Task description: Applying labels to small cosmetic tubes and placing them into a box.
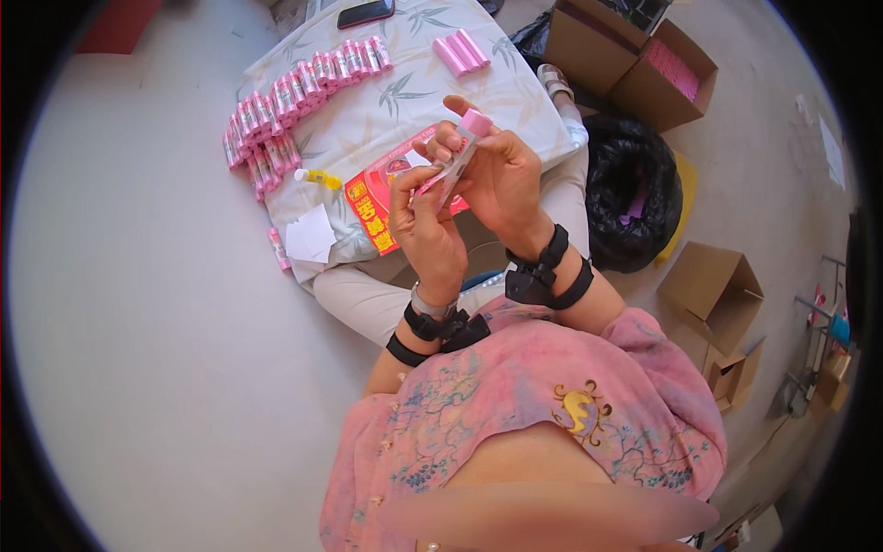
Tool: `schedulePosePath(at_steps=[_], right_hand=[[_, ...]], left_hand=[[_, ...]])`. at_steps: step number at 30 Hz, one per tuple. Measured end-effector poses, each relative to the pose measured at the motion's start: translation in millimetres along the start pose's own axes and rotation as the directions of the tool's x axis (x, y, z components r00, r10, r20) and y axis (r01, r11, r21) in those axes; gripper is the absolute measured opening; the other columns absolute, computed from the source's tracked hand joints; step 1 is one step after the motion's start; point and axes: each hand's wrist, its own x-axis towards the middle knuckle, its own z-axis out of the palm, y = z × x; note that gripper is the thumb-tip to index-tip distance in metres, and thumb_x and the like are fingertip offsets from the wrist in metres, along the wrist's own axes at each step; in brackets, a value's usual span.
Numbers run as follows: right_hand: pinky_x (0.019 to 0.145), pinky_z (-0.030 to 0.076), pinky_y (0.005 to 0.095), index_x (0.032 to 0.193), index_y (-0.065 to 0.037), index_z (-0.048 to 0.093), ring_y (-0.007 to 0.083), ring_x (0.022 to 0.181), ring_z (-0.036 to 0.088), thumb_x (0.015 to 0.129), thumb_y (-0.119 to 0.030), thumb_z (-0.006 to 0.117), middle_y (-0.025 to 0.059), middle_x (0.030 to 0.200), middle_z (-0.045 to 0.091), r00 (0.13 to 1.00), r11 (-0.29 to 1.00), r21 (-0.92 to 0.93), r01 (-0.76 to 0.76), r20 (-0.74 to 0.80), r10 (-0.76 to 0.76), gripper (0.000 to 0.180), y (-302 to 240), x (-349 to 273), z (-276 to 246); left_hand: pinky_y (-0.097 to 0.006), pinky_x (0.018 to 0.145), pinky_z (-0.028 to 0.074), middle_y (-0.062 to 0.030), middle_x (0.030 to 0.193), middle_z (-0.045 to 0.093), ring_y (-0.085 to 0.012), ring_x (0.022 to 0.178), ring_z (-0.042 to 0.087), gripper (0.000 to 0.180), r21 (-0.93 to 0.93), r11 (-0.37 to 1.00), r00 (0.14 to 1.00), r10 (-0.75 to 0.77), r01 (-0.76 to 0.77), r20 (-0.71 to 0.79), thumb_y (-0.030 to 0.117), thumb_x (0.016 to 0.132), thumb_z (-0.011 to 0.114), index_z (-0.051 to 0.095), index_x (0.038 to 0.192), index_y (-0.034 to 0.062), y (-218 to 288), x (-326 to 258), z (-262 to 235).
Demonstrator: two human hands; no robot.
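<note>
Both hands meet over the table's near side around a slim pink tube point(475, 123) with a pale printed label along its body. My right hand point(508, 182) is closed round the tube near its pink end. The fingers of my left hand point(430, 221) pinch the label's lower part. Beneath them lies a red and yellow printed sheet point(370, 213). To the left are a yellow glue-stick-like tube point(322, 178), loose white paper slips point(311, 235) and one labelled tube point(279, 249). Farther back sit a pile of labelled pink tubes point(287, 97) and several plain pink tubes point(462, 52).
A leaf-patterned cloth covers the table point(405, 97), with a black phone point(365, 12) at its far edge. On the right are a black-bag-lined bin point(614, 216), a cardboard box point(667, 109) holding pink pieces, and an open carton point(704, 304). My crossed legs border the table's near edge.
</note>
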Motion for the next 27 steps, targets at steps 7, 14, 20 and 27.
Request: schedulePosePath(at_steps=[7,14,20,27], right_hand=[[0.090,0.046,0.0364,0.138,-0.002,0.042,0.0237,0.093,0.053,0.100,-0.033,0.051,0.0075,0.092,0.055,1.000,0.998,0.061,-0.025,0.001,0.025,0.050,-4,0,3],[0.095,0.048,0.0355,0.143,-0.003,0.034,0.0207,0.100,0.057,0.087,-0.006,0.068,0.0045,0.093,0.055,0.997,0.986,-0.164,0.012,-0.068,-0.024,0.065,-2,0,1],[0.093,0.048,0.0346,0.142,-0.003,0.034,0.0202,0.096,0.056,0.084,-0.001,0.065,0.0041,0.092,0.053,0.996,0.992,-0.127,0.014,-0.084,-0.025,0.065,-2,0,8],[0.084,0.048,0.0329,0.140,-0.005,0.034,0.0171,0.089,0.052,0.084,0.001,0.060,0.0041,0.092,0.052,0.996,0.988,-0.150,0.041,-0.067,-0.052,0.063,-1,1,9]], left_hand=[[-0.037,0.090,0.063,-0.0124,0.119,0.064,-0.0231,0.107,0.068,0.016,0.089,0.995,0.999,0.041,-0.041,0.002,0.001,0.102,0.050,0.061,0.114,0.0007,-8,0,-7],[-0.035,0.094,0.060,-0.0125,0.119,0.063,-0.0232,0.109,0.067,0.016,0.144,0.985,0.995,0.094,-0.095,0.014,-0.001,0.101,0.050,0.060,0.114,-0.0003,-8,-4,-3],[-0.035,0.096,0.057,-0.0111,0.117,0.063,-0.0216,0.109,0.067,0.016,0.193,0.975,0.994,0.104,-0.107,0.024,-0.002,0.101,0.050,0.060,0.112,-0.0007,-9,-3,-7],[-0.032,0.096,0.055,-0.0097,0.113,0.062,-0.0181,0.106,0.065,0.015,0.392,0.895,0.977,0.193,-0.215,0.097,0.000,0.101,0.050,0.060,0.112,-0.0006,-11,-4,-11]])
